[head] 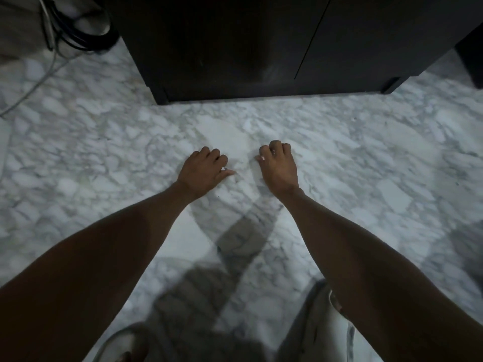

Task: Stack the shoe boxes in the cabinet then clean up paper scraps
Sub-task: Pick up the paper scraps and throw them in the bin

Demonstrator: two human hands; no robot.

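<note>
Both my hands rest low on the grey-white marble floor [366, 152] in front of a dark cabinet [235, 48] whose doors are closed. My left hand [203, 171] has its fingers curled, and a small white paper scrap [223, 168] shows between thumb and forefinger. My right hand [278, 165] is also curled, with tiny white paper scraps [263, 158] peeking out by the thumb and fingers. No shoe boxes are in view. A few dark specks lie on the floor between the hands.
Black and grey cables [65, 35] lie coiled at the back left beside the cabinet. Another dark piece of furniture [473, 56] stands at the far right. My knees in light trousers [326, 335] are at the bottom edge.
</note>
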